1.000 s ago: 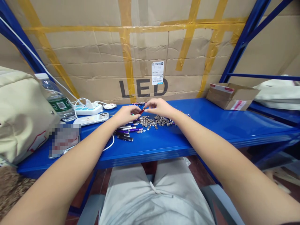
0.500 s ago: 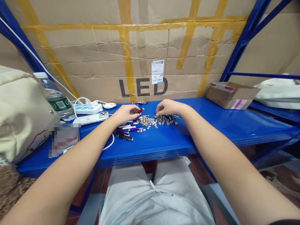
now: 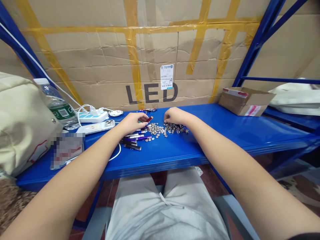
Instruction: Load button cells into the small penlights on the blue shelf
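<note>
Over the blue surface (image 3: 225, 125), the left hand (image 3: 135, 121) pinches a small red tube (image 3: 150, 119) with its tip out, maybe to leave that end free, while the right hand (image 3: 177, 115) curls by the button batteries (image 3: 157, 129), though I can't tell if it holds one.

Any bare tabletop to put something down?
Yes, two patches of the blue table: the wide stretch between right forearm and open cardboard box, and the front strip between both forearms, from silvery discs to near edge. Crowded: discs by the right hand, pen-like tubes by the left hand; bag, bottle, power strip and phone at left.
</note>
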Tool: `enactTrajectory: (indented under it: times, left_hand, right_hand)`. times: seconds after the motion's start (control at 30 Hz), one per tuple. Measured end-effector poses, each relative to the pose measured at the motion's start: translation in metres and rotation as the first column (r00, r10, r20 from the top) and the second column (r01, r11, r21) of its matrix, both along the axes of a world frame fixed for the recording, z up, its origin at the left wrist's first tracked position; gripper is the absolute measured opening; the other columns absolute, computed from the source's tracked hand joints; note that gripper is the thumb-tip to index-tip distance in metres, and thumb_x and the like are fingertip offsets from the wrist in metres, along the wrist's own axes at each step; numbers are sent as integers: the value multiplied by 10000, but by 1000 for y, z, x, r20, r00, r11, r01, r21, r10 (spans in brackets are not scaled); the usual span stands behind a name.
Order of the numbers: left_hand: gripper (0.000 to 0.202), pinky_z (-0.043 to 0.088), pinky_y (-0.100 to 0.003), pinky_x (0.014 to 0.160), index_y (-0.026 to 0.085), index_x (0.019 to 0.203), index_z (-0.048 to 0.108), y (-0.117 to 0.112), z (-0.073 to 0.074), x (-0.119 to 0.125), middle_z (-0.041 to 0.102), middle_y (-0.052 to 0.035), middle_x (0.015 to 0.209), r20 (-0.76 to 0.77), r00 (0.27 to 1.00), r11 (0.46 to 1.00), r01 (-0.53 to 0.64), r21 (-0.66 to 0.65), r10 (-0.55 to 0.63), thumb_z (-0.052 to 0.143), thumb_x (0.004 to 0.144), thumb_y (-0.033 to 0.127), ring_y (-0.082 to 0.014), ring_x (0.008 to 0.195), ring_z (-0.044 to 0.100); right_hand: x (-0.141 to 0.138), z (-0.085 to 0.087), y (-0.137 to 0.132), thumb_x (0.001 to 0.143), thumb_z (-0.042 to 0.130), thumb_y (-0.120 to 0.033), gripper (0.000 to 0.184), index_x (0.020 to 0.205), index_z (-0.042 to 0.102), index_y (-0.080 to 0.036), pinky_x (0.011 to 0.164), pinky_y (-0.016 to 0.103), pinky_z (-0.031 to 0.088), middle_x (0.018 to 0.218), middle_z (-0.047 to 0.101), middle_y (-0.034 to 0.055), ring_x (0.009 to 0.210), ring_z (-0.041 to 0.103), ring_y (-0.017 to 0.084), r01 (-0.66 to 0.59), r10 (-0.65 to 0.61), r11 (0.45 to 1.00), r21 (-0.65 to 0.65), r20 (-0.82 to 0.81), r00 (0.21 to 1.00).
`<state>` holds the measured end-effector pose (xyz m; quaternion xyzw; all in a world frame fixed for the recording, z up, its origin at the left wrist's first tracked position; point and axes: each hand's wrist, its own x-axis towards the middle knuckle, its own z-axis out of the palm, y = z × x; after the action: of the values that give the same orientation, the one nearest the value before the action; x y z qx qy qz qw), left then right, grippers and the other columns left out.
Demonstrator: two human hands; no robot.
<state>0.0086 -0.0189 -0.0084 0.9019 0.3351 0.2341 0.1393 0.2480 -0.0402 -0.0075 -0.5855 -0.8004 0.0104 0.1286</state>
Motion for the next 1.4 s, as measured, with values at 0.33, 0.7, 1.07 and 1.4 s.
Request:
enactTrajectory:
  times: [0.33,0.7,1.07,1.4]
  left_hand:
    - [227,516,-328,810,187,976,673,6,-7,1,721,-41,945,96,993,997,70,-34,-66,614,771,264,-186,859,666]
    - [313,490,-337,805,190,1127,647,1,-7,7,699,-56,1020,113,993,999,30,15,-32,541,845,273,-198,880,631]
    - [305,450,-365,836,147,1108,654,-7,-5,20,633,-111,921,-45,995,869,-54,492,88,439,908,229,-238,902,579]
    - [315,473,-342,846,184,1108,635,-2,-2,11,692,-59,1066,69,997,999,-25,38,23,567,827,309,-202,918,625]
  right_hand:
    - [-23,-1,-5,799,607,-351,196,772,637,-159,646,288,415,746,636,26,691,547,138,-149,248,963,224,-525,814]
    - [-34,-1,-8,797,596,-317,189,688,572,-165,613,282,378,685,578,8,641,485,128,-23,160,972,232,-590,791]
    - [-46,0,-7,901,463,-313,335,587,458,-198,587,297,408,581,526,16,554,480,128,74,-89,996,-53,-756,649]
    - [-39,3,-14,846,549,-278,144,744,518,-181,616,282,410,763,628,35,702,562,149,-10,111,982,190,-531,840]
